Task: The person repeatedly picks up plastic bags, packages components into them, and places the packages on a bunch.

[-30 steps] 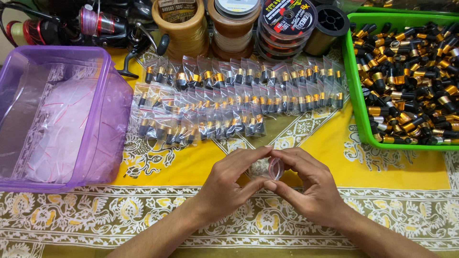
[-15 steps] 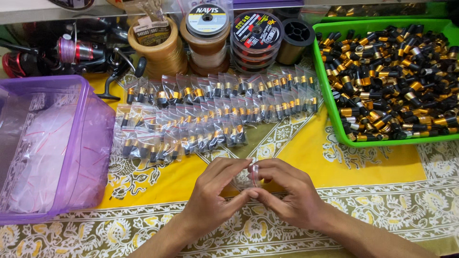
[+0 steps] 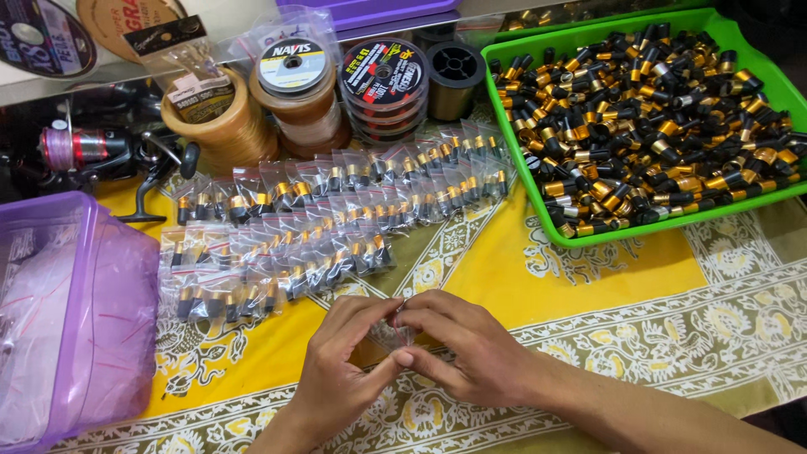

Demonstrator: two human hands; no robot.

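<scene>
My left hand (image 3: 340, 366) and my right hand (image 3: 466, 349) meet at the table's near middle, fingertips pinched together on a small clear plastic bag (image 3: 392, 335). What the bag holds is hidden by my fingers. Just beyond my hands lie rows of several small clear bags (image 3: 324, 223), each with a black-and-gold part inside, spread over a yellow patterned cloth (image 3: 521, 273).
A green tray (image 3: 588, 235) heaped with black-and-gold parts sits at the right back. A purple plastic bin (image 3: 126, 277) with clear empty bags stands at the left. Spools of fishing line (image 3: 298, 88) and a fishing reel (image 3: 92, 151) line the back edge.
The view has shifted right and down, so the green tray shows more fully. My hands stay together on the small bag, fingers working at its top.
</scene>
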